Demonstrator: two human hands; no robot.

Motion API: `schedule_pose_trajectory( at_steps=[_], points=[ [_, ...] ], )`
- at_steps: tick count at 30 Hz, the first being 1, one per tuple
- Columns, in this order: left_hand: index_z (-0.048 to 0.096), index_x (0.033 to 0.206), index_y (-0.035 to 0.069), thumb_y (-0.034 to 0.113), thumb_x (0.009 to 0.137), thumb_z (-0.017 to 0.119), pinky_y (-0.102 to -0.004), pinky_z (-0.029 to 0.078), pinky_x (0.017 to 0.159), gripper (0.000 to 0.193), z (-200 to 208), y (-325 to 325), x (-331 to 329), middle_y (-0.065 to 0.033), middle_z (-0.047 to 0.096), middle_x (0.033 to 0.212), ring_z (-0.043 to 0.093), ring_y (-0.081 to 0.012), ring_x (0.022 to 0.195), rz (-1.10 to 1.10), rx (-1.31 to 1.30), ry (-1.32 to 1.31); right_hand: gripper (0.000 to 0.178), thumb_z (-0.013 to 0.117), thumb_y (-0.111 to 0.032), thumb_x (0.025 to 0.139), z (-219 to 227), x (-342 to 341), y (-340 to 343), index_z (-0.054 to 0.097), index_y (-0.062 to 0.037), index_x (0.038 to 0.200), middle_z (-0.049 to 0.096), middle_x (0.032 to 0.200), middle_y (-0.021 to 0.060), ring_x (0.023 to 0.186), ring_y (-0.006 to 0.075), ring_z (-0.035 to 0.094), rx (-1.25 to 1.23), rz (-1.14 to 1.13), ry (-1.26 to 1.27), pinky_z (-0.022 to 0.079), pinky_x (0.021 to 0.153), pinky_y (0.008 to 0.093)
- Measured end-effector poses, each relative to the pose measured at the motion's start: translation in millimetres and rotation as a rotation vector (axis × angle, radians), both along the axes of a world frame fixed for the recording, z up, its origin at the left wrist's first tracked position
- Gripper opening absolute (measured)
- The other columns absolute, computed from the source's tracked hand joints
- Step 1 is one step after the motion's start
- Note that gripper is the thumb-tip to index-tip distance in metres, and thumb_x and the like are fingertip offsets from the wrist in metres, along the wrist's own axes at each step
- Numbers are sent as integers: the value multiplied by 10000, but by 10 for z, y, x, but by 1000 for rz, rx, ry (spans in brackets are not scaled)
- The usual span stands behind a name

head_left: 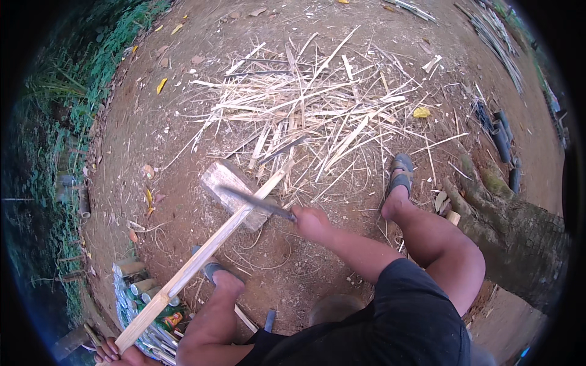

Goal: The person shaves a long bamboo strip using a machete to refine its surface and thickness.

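The bamboo strip (201,259) is running from the left hand (116,352) at the lower left up onto the wooden block (235,194) on the dirt ground (152,122). Left fingers are wrapping its near end. The right hand (311,222) is gripping a knife (256,203), fingers fully closed, blade lying across the strip on the block.

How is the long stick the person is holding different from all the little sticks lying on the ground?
The long bamboo strip is one thick, whole piece, while the scattered slivers are many thin, short bits. The strip is held in the left hand with its far end on the wooden block; the slivers lie loose on the dirt. The blade in the right hand rests on the strip; nothing touches the slivers. Both are pale bamboo.
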State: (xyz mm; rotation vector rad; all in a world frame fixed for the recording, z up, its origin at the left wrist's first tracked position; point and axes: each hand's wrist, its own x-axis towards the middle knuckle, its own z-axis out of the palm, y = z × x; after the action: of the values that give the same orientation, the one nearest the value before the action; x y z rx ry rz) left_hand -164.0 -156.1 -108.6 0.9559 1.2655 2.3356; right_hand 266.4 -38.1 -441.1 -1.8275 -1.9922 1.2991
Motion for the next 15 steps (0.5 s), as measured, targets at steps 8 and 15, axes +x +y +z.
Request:
schedule_pose_trajectory(
  at_steps=[8, 15],
  points=[
    [391, 710, 119, 544, 959, 347, -244, 309, 435, 494, 52, 169, 263, -18, 364, 568, 314, -145, 440, 222, -36, -30, 263, 561, -99, 828, -516, 206, -41, 604, -40, 1080, 659, 1015, 230, 959, 389, 638, -130, -304, -81, 511, 815, 477],
    [320, 672, 118, 407, 1004, 306, -282, 284, 513, 440, 31, 175, 114, -13, 259, 576, 265, -152, 516, 131, -36, 35, 290, 566, -102, 822, -882, 405, 191, 595, -40, 1105, 658, 1049, 222, 984, 387, 636, -251, -464, -136, 505, 849, 473]
  ],
)
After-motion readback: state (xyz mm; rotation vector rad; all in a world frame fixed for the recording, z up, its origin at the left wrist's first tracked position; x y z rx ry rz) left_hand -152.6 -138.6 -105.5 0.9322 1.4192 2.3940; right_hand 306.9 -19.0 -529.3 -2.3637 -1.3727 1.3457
